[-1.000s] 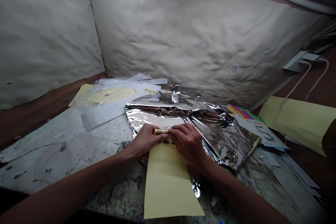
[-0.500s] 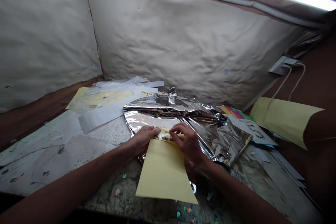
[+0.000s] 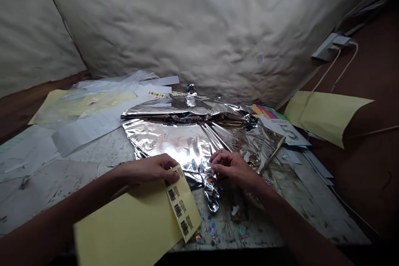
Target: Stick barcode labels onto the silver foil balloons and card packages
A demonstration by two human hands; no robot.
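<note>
My left hand (image 3: 149, 169) lies at the near edge of the foil, pressing a strip of barcode labels (image 3: 182, 203) onto a pale yellow paper sheet (image 3: 124, 220). The strip's upper end sits under the fingertips. A crumpled silver foil balloon (image 3: 187, 133) fills the middle of the table, with its narrow foil tail (image 3: 212, 194) hanging toward me. My right hand (image 3: 232, 165) rests on the balloon's lower edge just above that tail, its fingers slightly curled and apart. Nothing shows in its grip.
Small iridescent sequins (image 3: 212, 229) are scattered on the stained table top (image 3: 77, 170) below the tail. White papers and plastic (image 3: 93, 126) lie at the back left. A colourful booklet (image 3: 283, 131) and yellow sheet (image 3: 321, 116) lie right, near a wall socket (image 3: 328, 45) with cables.
My hands have moved apart. The label strip and yellow sheet have shifted left and toward me, off the foil. The balloon's tail and the sequins now show, and the view has tilted down.
</note>
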